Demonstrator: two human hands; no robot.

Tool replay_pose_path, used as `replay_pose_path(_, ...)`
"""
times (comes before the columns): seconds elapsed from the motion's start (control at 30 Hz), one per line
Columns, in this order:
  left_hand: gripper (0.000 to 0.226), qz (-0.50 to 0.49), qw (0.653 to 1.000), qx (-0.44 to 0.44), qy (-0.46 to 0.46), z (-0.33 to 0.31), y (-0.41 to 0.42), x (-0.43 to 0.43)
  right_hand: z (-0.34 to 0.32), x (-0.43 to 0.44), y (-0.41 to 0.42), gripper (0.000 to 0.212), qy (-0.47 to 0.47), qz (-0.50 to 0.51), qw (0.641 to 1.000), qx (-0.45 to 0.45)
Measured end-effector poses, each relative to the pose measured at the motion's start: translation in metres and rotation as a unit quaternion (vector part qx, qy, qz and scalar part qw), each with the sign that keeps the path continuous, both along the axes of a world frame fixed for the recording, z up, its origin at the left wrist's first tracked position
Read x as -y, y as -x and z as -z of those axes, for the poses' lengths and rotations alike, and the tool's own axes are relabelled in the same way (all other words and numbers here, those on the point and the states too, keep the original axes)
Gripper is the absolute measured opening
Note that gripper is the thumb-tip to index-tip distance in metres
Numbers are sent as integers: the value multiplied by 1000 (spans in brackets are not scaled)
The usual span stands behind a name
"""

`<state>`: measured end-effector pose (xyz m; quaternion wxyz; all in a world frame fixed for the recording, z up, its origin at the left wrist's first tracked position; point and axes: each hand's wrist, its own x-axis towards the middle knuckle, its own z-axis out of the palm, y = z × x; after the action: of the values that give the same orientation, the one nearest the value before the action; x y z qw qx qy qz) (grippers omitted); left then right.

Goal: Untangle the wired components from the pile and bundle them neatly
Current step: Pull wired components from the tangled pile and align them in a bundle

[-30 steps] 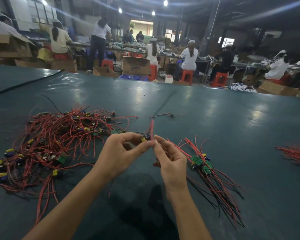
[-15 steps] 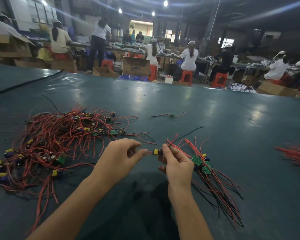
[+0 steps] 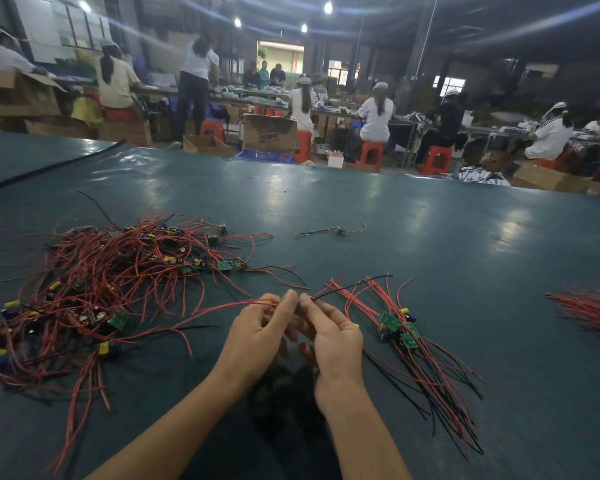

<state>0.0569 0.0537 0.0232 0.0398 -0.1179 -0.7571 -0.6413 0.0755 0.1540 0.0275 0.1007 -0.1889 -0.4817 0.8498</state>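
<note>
Left hand point(image 3: 257, 336): pinched shut on a wired component point(image 3: 222, 308), held above the table point(image 3: 430, 244)
Right hand point(image 3: 333, 336): fingertips closed on the same wires
Pile point(image 3: 101, 292): tangled, spread at left
Bundle point(image 3: 406, 334): laid just right of the hands
Open room: bare surface beyond – a stray piece point(image 3: 340, 231) apart

1. The table point(image 3: 430, 237) is a dark teal green, with pale patches of glare.
2. The pile point(image 3: 94, 289) is mostly red wires with a few black ones, dotted with small green boards and yellow and blue parts.
3. The bundle point(image 3: 413, 344) is red and black wires with green boards.
4. The stools point(image 3: 371, 155) behind are orange-red.
5. The boxes point(image 3: 269, 133) are brown cardboard.
6. Several workers point(image 3: 376, 116) wear white tops and caps.
</note>
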Motion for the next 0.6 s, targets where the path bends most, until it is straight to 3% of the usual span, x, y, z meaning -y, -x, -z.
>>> replay_pose_path(0.13,34,-46,995,-32,-81,-1,4,4,1,5,-1,29,-44,-21,999,-1)
replay_pose_path(0.37,37,-9,984,80,-160,2,4,0,-1,2,-2,26,-35,-11,999,8)
replay_pose_path(0.6,31,-25,977,109,-179,1,6,-1,0,4,2,31,-24,31,999,34)
